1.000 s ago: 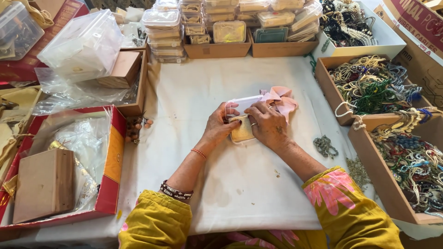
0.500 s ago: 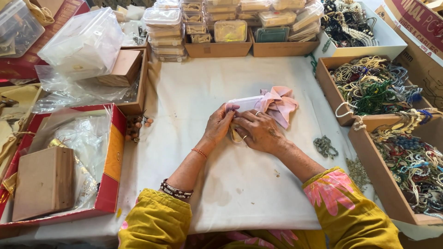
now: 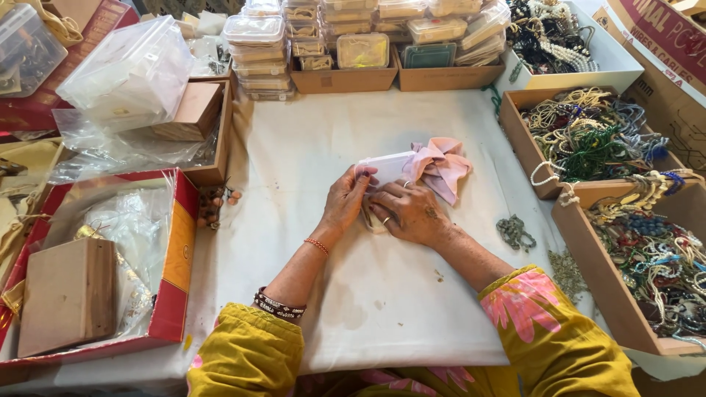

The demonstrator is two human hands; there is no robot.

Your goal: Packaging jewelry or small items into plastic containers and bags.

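A small clear plastic box (image 3: pixel 387 167) lies open on the white cloth-covered table (image 3: pixel 323 147), its lid raised toward me. My left hand (image 3: pixel 346 199) grips the box's left edge, thumb on the lid. My right hand (image 3: pixel 407 211) lies flat over the box's lower half and hides what is inside. A crumpled pink cloth (image 3: pixel 441 165) lies just right of the box, touching it.
Stacks of clear plastic boxes (image 3: pixel 259 51) stand at the back. Wooden trays of beaded necklaces (image 3: pixel 588 132) line the right side. A red box with a brown block (image 3: pixel 66 294) and plastic bags sits left. A small grey chain (image 3: pixel 515 231) lies right of my wrist.
My right hand has slid down and flattened over the box, covering the gold piece seen a second ago. The left hand has shifted slightly up the lid.
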